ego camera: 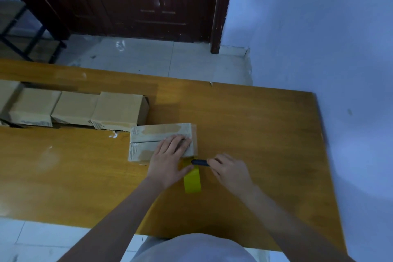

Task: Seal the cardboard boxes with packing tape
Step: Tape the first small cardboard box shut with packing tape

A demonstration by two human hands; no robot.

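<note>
A small cardboard box (148, 140) lies on the wooden table (265, 134), its top flaps closed along a dark seam. My left hand (170, 159) rests flat on the box's right end, fingers spread, thumb by the tape. A yellow tape roll (192, 178) stands on edge just in front of the box, with a strip running up to the box's near side. My right hand (229, 171) grips a dark utility knife (200, 162), whose tip meets the tape strip right of my left thumb.
A row of several more cardboard boxes (74, 108) sits at the left, behind the one under my hand. The table's right edge (325, 155) runs along a pale wall. A dark wooden door (138, 0) stands beyond the tiled floor.
</note>
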